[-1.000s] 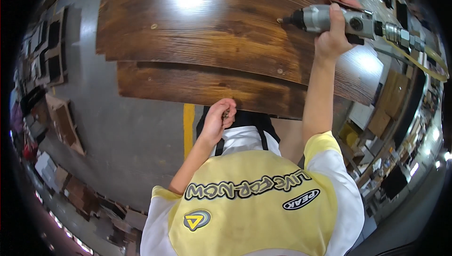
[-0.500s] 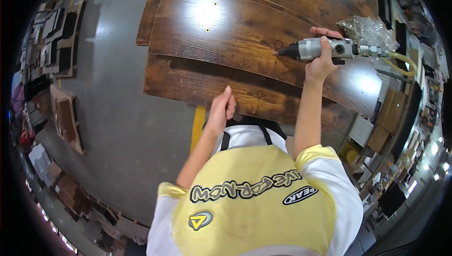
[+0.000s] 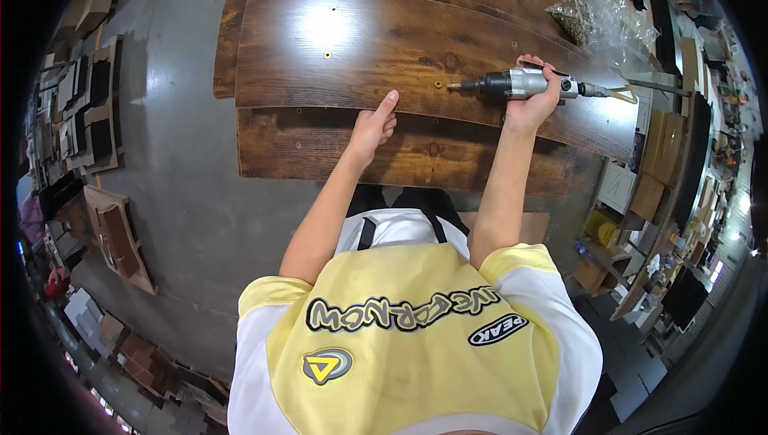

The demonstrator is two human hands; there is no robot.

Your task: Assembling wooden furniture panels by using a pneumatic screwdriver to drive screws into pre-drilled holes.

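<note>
My right hand [image 3: 534, 103] is wrapped round a silver and black air screwdriver [image 3: 524, 83], which lies level with its bit pointing left. The tip of the bit is just right of a small brass-coloured insert [image 3: 438, 84] in the upper wood-grain board [image 3: 360, 75]. At that board's near edge my left hand [image 3: 373, 127] is closed, its thumb on top and its other fingers curled at the edge. Two more brass inserts [image 3: 327, 55] show farther left on the board. A lower board [image 3: 320, 151] sticks out beneath, nearer to me.
A clear plastic bag of small metal pieces [image 3: 596, 23] lies on the boards at far right. An air hose [image 3: 628, 95] trails right from the tool. Cartons [image 3: 660, 147] stand on the right; flat panels [image 3: 100, 99] are stacked across the grey floor on the left.
My left hand has come up from in front of the stack to the upper board's edge. My right hand has shifted the screwdriver left, bringing its bit beside the insert. The view has shifted slightly.
</note>
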